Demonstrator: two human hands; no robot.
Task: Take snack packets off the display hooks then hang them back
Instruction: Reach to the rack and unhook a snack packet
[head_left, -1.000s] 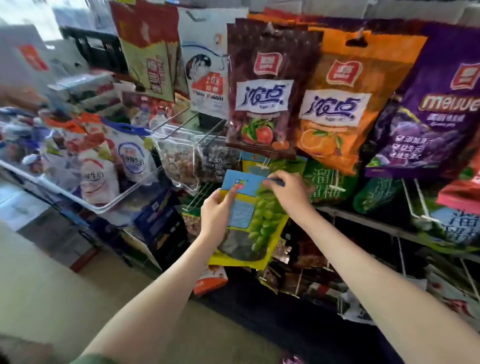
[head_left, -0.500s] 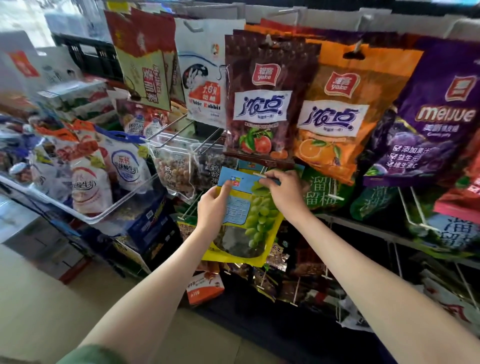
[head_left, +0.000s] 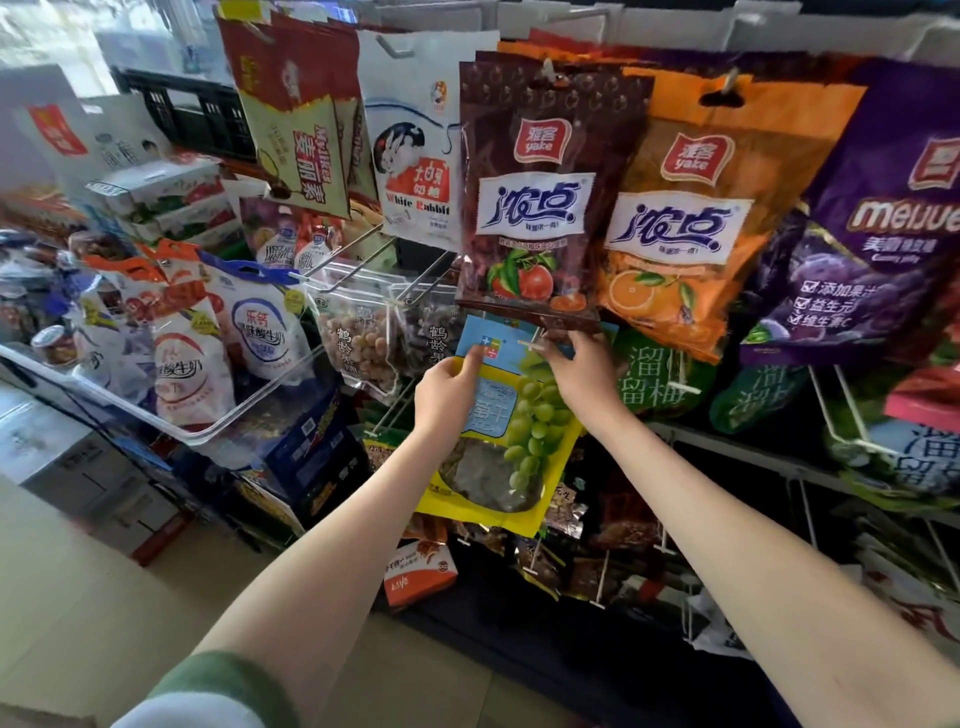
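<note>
So the person has both hands on one yellow-and-blue plastic snack packet (head_left: 524, 447), the one with green grapes printed on it. The left hand (head_left: 445, 396) pinches its upper left edge, thumb on the front and fingers curled behind. The right hand (head_left: 583, 375) has its fingers curled over the top right corner, gripping right beside the tip of a white wire display hook (head_left: 530, 345). Can't tell whether the hole is actually on the hook or not. The packet hangs slightly tilted in front of the lower row of the rack, with its top edge just under the bottom of the brown plastic packet (head_left: 540, 208).

Count-wise: two hands, one packet held. Three big packets hang side by side above it: the brown one, an orange plastic packet (head_left: 691, 223) and a purple plastic packet (head_left: 883, 223). To the left are two clear bags of nuts (head_left: 358, 340).

Compared with half a second ago, the grip is the same on both sides. The packet has come up a bit, so its top now sits closer to the brown packet's lower edge.
</note>
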